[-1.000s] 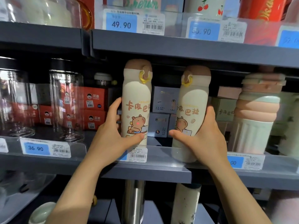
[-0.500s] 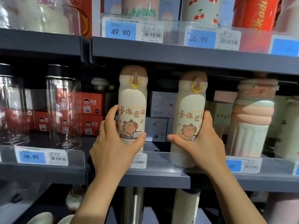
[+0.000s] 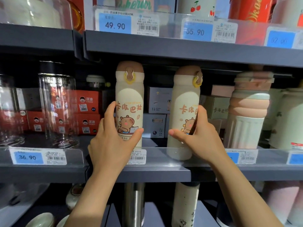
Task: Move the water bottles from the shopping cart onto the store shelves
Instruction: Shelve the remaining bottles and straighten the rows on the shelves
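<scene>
Bottles [image 3: 129, 95], cream, capybara-printed, brown-capped

Two cream capybara-print bottles, left bottle [image 3: 129, 95] upright, right bottle [image 3: 186, 102] tilted, at middle shelf [image 3: 155, 172] front edge

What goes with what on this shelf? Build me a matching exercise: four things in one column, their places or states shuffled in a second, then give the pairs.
Things
1. left capybara bottle
2. right capybara bottle
3. clear glass jar
4. ribbed peach and green bottle

Places or states
A. stands untouched at the far right of the row
B. gripped by the right hand, its clasp turned to the right
C. stands above the 36.90 price tag
D. gripped by the left hand, its clasp facing the camera

Pairs: 1-D, 2-B, 3-C, 4-A
</scene>
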{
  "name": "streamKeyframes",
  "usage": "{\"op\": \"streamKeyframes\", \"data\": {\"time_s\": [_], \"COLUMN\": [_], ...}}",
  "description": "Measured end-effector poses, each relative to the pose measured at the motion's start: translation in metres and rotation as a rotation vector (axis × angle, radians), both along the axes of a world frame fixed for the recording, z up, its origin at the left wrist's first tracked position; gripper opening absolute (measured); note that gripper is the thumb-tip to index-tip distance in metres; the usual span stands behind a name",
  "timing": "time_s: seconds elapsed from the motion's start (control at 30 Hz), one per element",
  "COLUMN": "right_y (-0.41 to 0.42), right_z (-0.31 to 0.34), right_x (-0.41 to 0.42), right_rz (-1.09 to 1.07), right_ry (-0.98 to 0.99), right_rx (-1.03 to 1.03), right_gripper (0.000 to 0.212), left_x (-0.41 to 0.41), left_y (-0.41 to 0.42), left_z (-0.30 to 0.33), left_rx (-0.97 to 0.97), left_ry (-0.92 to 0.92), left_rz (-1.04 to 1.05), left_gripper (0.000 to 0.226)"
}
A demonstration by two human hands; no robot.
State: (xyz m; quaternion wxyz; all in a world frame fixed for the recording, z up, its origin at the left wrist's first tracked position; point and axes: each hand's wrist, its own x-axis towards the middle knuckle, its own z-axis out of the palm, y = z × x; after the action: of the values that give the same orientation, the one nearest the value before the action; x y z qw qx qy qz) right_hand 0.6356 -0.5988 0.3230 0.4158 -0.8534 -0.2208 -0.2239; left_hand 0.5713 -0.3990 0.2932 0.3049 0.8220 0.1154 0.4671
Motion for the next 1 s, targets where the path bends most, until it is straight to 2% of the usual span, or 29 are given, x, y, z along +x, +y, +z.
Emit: {"op": "streamKeyframes", "data": {"time_s": [0.33, 0.53, 0.67, 0.77, 0.83, 0.93, 1.0], "right_y": [0.006, 0.005, 0.003, -0.009, -0.028, -0.071, -0.103], "right_z": [-0.006, -0.006, -0.007, -0.008, -0.014, -0.024, -0.027], "right_x": [-0.002, -0.002, -0.001, -0.006, -0.013, -0.014, -0.007], "right_rz": [-0.085, -0.072, -0.056, 0.024, 0.092, 0.020, -0.067], "right_ry": [-0.097, -0.105, -0.118, -0.142, -0.283, -0.590, -0.620], "right_rx": [-0.040, -0.055, -0.072, -0.008, 0.060, 0.132, 0.201], "right_gripper": [0.078, 0.083, 0.101, 0.114, 0.104, 0.070, 0.061], "left_x": [-0.001, -0.002, -0.007, -0.013, -0.016, -0.008, 0.006], "left_y": [0.000, -0.003, -0.007, -0.016, -0.033, -0.076, -0.110], "left_z": [-0.002, 0.000, 0.002, 0.000, -0.006, -0.021, -0.034], "left_rx": [0.029, 0.014, -0.044, -0.041, 0.076, 0.358, 0.493], "left_ry": [-0.036, -0.042, -0.068, -0.152, -0.286, -0.477, -0.477], "left_rz": [-0.009, 0.010, -0.028, 0.038, 0.111, 0.109, 0.035], "left_gripper": [0.089, 0.089, 0.100, 0.102, 0.087, 0.057, 0.047]}}
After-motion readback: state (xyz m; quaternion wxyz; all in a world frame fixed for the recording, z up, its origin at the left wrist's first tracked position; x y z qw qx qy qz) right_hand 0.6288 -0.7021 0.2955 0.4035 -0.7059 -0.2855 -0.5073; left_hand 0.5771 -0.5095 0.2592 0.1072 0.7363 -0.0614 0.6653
